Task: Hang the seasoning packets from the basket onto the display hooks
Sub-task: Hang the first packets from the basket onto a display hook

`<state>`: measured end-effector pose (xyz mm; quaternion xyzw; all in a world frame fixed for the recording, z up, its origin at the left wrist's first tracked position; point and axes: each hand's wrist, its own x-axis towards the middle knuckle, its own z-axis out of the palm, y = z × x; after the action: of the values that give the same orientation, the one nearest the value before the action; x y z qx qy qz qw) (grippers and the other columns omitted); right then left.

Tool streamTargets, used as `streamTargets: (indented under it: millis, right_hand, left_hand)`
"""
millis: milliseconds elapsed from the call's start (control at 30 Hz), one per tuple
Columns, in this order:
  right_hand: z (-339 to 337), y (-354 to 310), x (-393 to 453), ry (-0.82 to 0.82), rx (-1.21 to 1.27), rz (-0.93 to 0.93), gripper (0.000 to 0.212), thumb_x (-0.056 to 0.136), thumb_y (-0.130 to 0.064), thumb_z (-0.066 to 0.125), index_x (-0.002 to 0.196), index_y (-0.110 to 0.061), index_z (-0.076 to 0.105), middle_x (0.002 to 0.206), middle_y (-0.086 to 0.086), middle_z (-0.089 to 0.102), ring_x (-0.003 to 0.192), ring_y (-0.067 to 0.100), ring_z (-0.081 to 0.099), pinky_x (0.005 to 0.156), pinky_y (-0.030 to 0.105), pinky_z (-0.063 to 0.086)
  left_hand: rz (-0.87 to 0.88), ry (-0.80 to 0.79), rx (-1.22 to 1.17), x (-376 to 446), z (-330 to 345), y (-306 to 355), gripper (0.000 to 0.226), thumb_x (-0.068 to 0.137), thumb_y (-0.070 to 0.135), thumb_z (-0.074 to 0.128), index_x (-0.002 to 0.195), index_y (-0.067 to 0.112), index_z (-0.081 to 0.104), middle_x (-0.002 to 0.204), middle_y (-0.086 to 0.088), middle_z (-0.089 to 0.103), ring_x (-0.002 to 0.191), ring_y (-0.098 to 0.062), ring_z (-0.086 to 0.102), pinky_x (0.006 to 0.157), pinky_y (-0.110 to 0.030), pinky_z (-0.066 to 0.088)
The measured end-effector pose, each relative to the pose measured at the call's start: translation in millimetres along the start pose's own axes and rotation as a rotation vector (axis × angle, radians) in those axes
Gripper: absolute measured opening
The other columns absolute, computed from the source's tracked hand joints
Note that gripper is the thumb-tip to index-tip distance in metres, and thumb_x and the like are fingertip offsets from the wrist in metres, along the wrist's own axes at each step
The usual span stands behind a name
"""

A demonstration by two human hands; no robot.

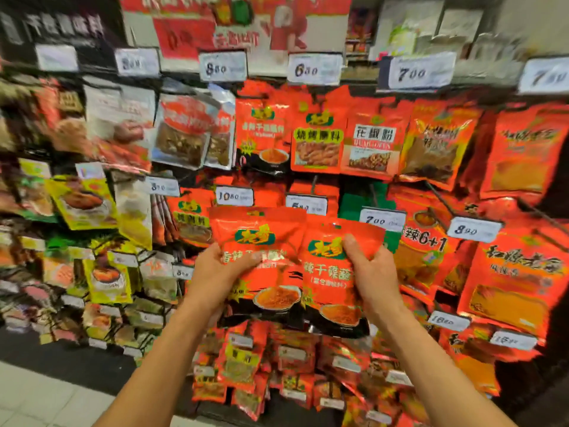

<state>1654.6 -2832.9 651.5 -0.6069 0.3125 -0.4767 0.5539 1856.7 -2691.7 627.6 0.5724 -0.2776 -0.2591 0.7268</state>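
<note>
The head view shows two bare hands raised in front of a wall of hanging packets. The left hand (215, 272) grips a red seasoning packet (261, 257) at its left edge, thumb across the front. The right hand (374, 272) grips a second red seasoning packet (329, 272) at its right edge, thumb curled over the front near the top. The two held packets sit side by side and overlap slightly in the middle; whether more packets are stacked behind either one cannot be told. Both show a green logo and a bowl of red powder. Behind them, rows of display packets (317, 134) hang on the rack, mostly red at centre and right, yellow and pale ones at left. White price tags (314, 69) sit above each column; six show along the top row. The frame is blurred, so the display hooks are not distinct.
</note>
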Motion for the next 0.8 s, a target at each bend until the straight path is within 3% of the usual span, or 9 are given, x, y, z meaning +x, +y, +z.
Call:
streamTargets:
  millis: [100,167,267,300,367,433,600,733,800]
  right_hand:
    - [40,-28,21,0.023,-0.099,-0.105,0.02,0.097,-0.036,0.066,0.079,-0.032,0.075,0.072,-0.017,0.075,0.067,0.0,0.07,0.058,0.019,0.054]
    - [66,-43,37,0.03,-0.143,-0.146,0.023,0.097,-0.037,0.065,0.077,-0.032,0.075,0.074,-0.006,0.077,0.075,0.017,0.074,0.065,0.036,0.06]
    - [102,-60,63,0.062,-0.134,-0.207,0.027,0.095,-0.033,0.068,0.077,-0.013,0.073,0.083,0.014,0.076,0.08,0.034,0.073,0.074,0.058,0.057]
    - [114,-64,72,0.08,-0.136,-0.223,0.028,0.094,-0.033,0.069,0.078,-0.009,0.072,0.083,0.016,0.076,0.077,0.032,0.072,0.074,0.057,0.057]
    - [136,-73,89,0.099,-0.12,-0.244,0.026,0.094,-0.029,0.07,0.073,-0.015,0.073,0.075,0.003,0.076,0.071,0.019,0.071,0.073,0.049,0.058]
    - [157,-82,106,0.098,-0.04,-0.222,0.023,0.094,-0.026,0.07,0.073,-0.018,0.072,0.074,-0.003,0.075,0.072,0.016,0.071,0.074,0.046,0.059]
    - [201,-98,138,0.15,-0.036,-0.294,0.024,0.09,-0.032,0.071,0.073,-0.016,0.073,0.069,-0.008,0.075,0.061,0.003,0.064,0.063,0.031,0.052]
    - [223,-108,149,0.126,0.0,-0.236,0.027,0.085,-0.038,0.07,0.068,-0.018,0.069,0.073,-0.001,0.072,0.073,0.022,0.067,0.074,0.051,0.058]
    - [227,-112,153,0.122,0.005,-0.234,0.025,0.08,-0.04,0.069,0.064,-0.02,0.069,0.07,0.0,0.069,0.071,0.022,0.065,0.071,0.049,0.056]
  left_hand:
    - [0.062,0.013,-0.027,35,-23,30,0.051,0.06,0.042,0.093,0.1,0.016,0.076,0.094,-0.005,0.08,0.078,-0.017,0.077,0.062,-0.027,0.059]
    - [0.062,-0.017,-0.018,61,-37,48,0.048,0.069,0.051,0.086,0.101,0.018,0.075,0.095,-0.005,0.08,0.081,-0.019,0.077,0.065,-0.031,0.061]
    - [0.057,-0.106,0.0,95,-56,70,0.05,0.063,0.054,0.082,0.099,0.018,0.077,0.099,-0.011,0.079,0.086,-0.027,0.077,0.074,-0.041,0.062]
    - [0.067,-0.115,0.006,105,-62,76,0.047,0.062,0.052,0.083,0.095,0.019,0.079,0.097,-0.011,0.079,0.084,-0.026,0.077,0.072,-0.039,0.062]
    - [0.1,-0.114,0.02,122,-70,87,0.027,0.07,0.043,0.083,0.088,0.023,0.082,0.091,-0.009,0.08,0.078,-0.023,0.077,0.065,-0.034,0.061]
    - [0.127,-0.119,0.002,137,-76,97,0.011,0.083,0.028,0.08,0.086,0.018,0.081,0.089,-0.009,0.08,0.076,-0.022,0.077,0.062,-0.031,0.061]
    - [0.22,-0.127,0.033,161,-81,115,0.003,0.089,0.012,0.073,0.09,0.014,0.075,0.085,-0.004,0.08,0.074,-0.019,0.077,0.059,-0.028,0.059]
    - [0.222,-0.135,0.004,173,-79,127,0.002,0.09,0.012,0.073,0.092,0.014,0.074,0.091,-0.012,0.079,0.08,-0.03,0.076,0.071,-0.043,0.063]
    - [0.239,-0.16,-0.026,178,-77,132,0.006,0.091,0.017,0.073,0.095,0.013,0.073,0.095,-0.013,0.079,0.085,-0.032,0.076,0.075,-0.044,0.062]
